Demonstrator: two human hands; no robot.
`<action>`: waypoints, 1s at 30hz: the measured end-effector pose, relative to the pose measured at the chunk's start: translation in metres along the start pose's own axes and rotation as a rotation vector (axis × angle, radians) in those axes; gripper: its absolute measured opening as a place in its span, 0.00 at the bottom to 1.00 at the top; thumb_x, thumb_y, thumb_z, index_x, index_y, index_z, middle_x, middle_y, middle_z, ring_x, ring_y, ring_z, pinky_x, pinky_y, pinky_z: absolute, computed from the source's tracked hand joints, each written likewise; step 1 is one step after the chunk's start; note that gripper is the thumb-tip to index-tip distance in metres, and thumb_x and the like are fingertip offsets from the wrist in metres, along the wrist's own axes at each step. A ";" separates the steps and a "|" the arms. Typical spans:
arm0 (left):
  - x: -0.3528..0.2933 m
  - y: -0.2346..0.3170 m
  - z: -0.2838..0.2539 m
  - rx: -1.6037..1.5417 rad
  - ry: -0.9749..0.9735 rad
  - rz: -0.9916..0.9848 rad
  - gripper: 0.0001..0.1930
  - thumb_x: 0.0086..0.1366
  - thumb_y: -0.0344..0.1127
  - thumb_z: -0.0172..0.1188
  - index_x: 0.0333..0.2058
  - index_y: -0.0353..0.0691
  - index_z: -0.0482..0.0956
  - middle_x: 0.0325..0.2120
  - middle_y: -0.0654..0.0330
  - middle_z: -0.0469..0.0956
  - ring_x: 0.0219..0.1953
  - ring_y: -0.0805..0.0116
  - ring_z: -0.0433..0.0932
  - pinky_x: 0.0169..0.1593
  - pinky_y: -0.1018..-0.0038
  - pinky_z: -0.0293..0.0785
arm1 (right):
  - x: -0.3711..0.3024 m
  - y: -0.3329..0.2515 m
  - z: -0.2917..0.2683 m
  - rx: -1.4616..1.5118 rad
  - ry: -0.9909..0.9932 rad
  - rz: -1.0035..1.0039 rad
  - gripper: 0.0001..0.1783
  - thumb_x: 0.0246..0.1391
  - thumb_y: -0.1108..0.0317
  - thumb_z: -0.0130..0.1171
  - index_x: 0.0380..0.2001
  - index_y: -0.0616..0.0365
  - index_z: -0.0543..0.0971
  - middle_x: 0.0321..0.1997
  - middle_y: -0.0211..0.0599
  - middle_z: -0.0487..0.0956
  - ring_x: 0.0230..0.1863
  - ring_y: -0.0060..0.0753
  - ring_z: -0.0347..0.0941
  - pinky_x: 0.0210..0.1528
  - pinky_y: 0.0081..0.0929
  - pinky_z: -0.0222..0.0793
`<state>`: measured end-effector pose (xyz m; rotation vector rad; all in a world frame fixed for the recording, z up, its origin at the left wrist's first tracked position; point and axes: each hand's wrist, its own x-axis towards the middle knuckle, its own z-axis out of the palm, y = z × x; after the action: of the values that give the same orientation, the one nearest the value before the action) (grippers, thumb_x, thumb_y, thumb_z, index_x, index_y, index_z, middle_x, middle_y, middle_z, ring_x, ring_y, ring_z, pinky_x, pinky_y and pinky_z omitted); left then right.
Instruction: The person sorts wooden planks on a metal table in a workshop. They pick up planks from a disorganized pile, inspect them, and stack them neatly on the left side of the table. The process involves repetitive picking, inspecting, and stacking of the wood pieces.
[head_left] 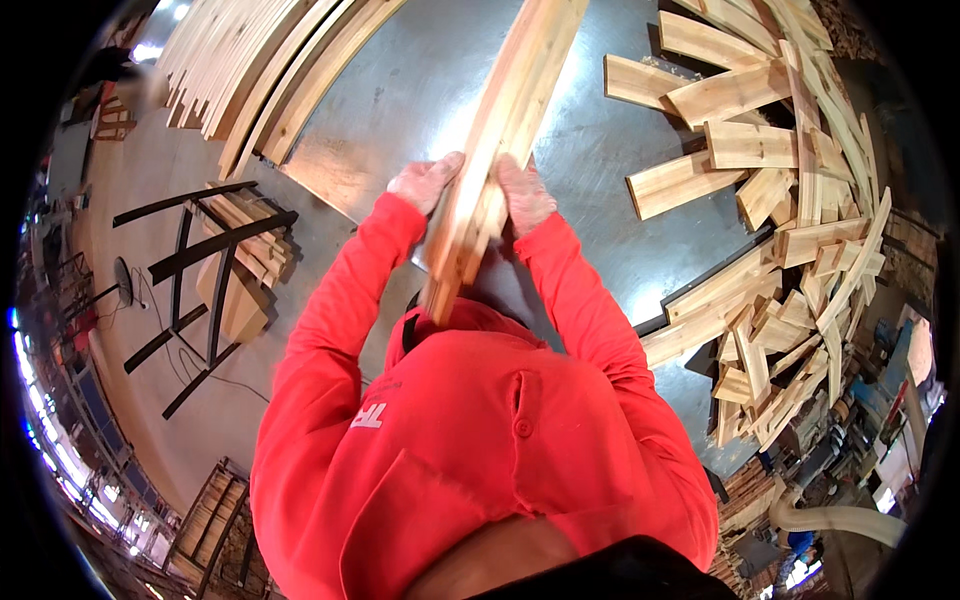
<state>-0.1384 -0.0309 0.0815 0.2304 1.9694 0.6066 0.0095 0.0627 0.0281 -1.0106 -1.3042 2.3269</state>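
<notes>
Half-closed, the left hand [425,182] and right hand [526,196] grip long boards [503,118] by opposite edges. Table [590,160] stretches rightward to planks [752,146].

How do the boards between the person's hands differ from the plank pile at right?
The held boards run lengthwise together; the plank pile is jumbled. The held boards sit between the left hand and right hand, while the plank pile rests on the grey tabletop. Both are pale wood.

Smooth wooden boards [507,120]; glossy tabletop [590,170], apparently metal; matt cloth sleeves [345,285].
</notes>
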 end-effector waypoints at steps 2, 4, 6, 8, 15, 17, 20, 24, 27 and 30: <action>0.034 -0.031 0.021 -0.037 0.121 0.167 0.24 0.65 0.55 0.55 0.46 0.41 0.82 0.35 0.52 0.83 0.39 0.59 0.81 0.49 0.69 0.73 | -0.004 -0.003 0.002 -0.812 0.135 -0.099 0.57 0.51 0.43 0.63 0.68 0.69 0.46 0.65 0.58 0.62 0.66 0.53 0.59 0.68 0.38 0.56; 0.047 -0.039 0.032 -0.162 0.216 0.230 0.22 0.66 0.54 0.54 0.47 0.44 0.82 0.36 0.52 0.83 0.39 0.57 0.81 0.49 0.68 0.73 | -0.006 -0.005 0.013 -1.068 0.187 -0.021 0.62 0.45 0.40 0.65 0.68 0.69 0.45 0.69 0.63 0.54 0.69 0.60 0.53 0.70 0.39 0.50; 0.042 -0.035 0.032 -0.062 0.190 0.267 0.20 0.67 0.51 0.53 0.47 0.45 0.82 0.37 0.51 0.83 0.40 0.58 0.81 0.49 0.69 0.73 | -0.002 -0.011 0.010 -0.894 0.216 -0.015 0.63 0.45 0.40 0.65 0.69 0.69 0.44 0.70 0.64 0.53 0.70 0.59 0.52 0.71 0.38 0.49; 0.045 -0.047 0.032 -0.011 0.152 0.379 0.20 0.67 0.50 0.54 0.47 0.44 0.82 0.37 0.51 0.83 0.41 0.58 0.81 0.49 0.69 0.73 | -0.001 -0.014 0.015 -0.842 0.310 0.008 0.65 0.42 0.43 0.68 0.69 0.69 0.42 0.69 0.64 0.54 0.70 0.57 0.52 0.71 0.35 0.49; 0.082 -0.022 -0.105 0.689 0.850 0.576 0.39 0.54 0.58 0.65 0.61 0.45 0.66 0.55 0.47 0.71 0.58 0.52 0.70 0.54 0.58 0.71 | 0.006 -0.011 0.038 -0.599 0.403 0.025 0.70 0.35 0.54 0.75 0.71 0.62 0.38 0.69 0.60 0.57 0.69 0.52 0.56 0.71 0.31 0.51; 0.102 -0.011 -0.159 0.935 0.798 0.359 0.53 0.50 0.60 0.68 0.67 0.45 0.50 0.64 0.47 0.59 0.62 0.43 0.63 0.57 0.47 0.66 | 0.022 0.004 0.048 -0.488 0.391 -0.010 0.70 0.35 0.57 0.75 0.71 0.60 0.37 0.69 0.59 0.58 0.68 0.50 0.58 0.70 0.30 0.52; 0.137 -0.018 -0.213 1.212 0.608 0.274 0.48 0.59 0.52 0.61 0.69 0.47 0.41 0.58 0.47 0.66 0.58 0.47 0.68 0.51 0.45 0.70 | 0.058 0.022 0.078 -0.414 0.417 -0.092 0.70 0.35 0.61 0.76 0.71 0.60 0.36 0.67 0.57 0.60 0.67 0.49 0.59 0.68 0.29 0.56; 0.127 -0.004 -0.260 1.294 0.567 0.455 0.38 0.62 0.37 0.53 0.69 0.45 0.48 0.46 0.49 0.74 0.46 0.52 0.77 0.44 0.53 0.74 | 0.101 0.008 0.141 -0.413 0.461 -0.065 0.71 0.33 0.61 0.77 0.71 0.59 0.36 0.65 0.58 0.62 0.66 0.48 0.60 0.68 0.29 0.56; 0.111 -0.014 -0.310 1.135 0.786 0.701 0.46 0.50 0.43 0.68 0.66 0.40 0.56 0.51 0.48 0.71 0.51 0.49 0.74 0.49 0.56 0.73 | 0.154 0.030 0.199 -0.365 0.442 -0.183 0.70 0.34 0.59 0.77 0.71 0.60 0.38 0.67 0.60 0.59 0.69 0.49 0.57 0.69 0.30 0.54; 0.104 -0.033 -0.333 0.866 0.898 0.911 0.51 0.43 0.49 0.73 0.64 0.37 0.58 0.55 0.44 0.67 0.56 0.46 0.69 0.56 0.55 0.69 | 0.192 0.009 0.259 -0.580 0.334 -0.190 0.67 0.37 0.58 0.75 0.71 0.61 0.40 0.69 0.59 0.57 0.70 0.49 0.55 0.69 0.31 0.53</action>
<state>-0.4761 -0.1213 0.1011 1.6962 2.8755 0.3671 -0.3072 -0.0001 0.0260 -1.2976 -1.8708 1.5763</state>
